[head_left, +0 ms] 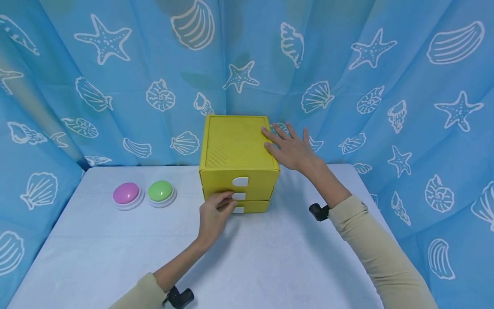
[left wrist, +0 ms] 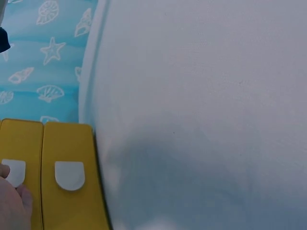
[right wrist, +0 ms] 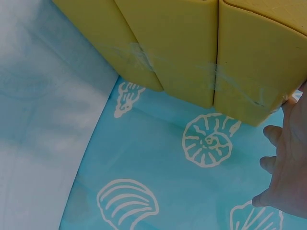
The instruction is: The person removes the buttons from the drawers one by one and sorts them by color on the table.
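Observation:
A yellow three-drawer box [head_left: 242,141] stands at the back of the table, each drawer front bearing a white tab handle. My left hand [head_left: 216,214] pinches the handle [left wrist: 15,172] of the middle drawer with thumb and fingers. Beside it in the left wrist view is the bottom drawer's handle [left wrist: 70,175]. Over at the box's top right edge, my right hand [head_left: 291,148] rests with its fingers spread and straight. From the right wrist view, this hand's fingers [right wrist: 274,135] show by the box's upper side, where clear tape crosses the drawers.
To the left of the box, a pink push button [head_left: 127,194] and a green push button [head_left: 160,191] sit on white bases. A white cloth covers the table [head_left: 96,253]. Behind it hangs a blue curtain [head_left: 254,47] with shells and starfish.

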The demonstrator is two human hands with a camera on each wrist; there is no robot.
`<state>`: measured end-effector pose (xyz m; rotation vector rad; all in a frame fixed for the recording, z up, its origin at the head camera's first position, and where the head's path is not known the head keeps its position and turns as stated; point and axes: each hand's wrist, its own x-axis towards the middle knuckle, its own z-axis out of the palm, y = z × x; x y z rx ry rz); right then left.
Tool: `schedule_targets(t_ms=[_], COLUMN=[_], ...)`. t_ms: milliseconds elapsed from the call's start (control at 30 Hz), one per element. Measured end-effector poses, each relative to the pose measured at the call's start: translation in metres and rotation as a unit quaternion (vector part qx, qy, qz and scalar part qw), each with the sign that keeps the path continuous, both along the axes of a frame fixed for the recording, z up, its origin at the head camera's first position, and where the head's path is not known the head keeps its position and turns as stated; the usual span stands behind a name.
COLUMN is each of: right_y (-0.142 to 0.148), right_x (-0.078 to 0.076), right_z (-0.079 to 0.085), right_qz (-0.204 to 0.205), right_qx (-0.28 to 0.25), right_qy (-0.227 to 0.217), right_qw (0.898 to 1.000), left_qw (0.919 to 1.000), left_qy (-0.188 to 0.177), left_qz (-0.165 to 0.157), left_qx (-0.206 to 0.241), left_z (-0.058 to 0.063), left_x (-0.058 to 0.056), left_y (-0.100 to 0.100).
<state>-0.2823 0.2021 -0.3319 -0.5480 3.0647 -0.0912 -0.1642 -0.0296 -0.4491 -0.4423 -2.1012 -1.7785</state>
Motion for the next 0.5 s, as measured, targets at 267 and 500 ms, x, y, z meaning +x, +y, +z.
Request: schedule_targets(t_ms=[267, 500], right_y=[0.000, 0.000], right_x=[0.000, 0.000], right_z=[0.000, 0.000], right_qz=[-0.001, -0.003], right_qx=[-0.007, -0.005], right_qy=[-0.001, -0.004], right_qw=[1.000, 1.000], left_qw=[0.9995, 0.9971], left_qy=[-0.008, 0.020], left_qz=[0.029, 0.061], left_qx=[0.005, -0.042], left_z=[-0.027, -0.029], left_x=[-0.014, -0.018], left_y=[0.004, 0.004])
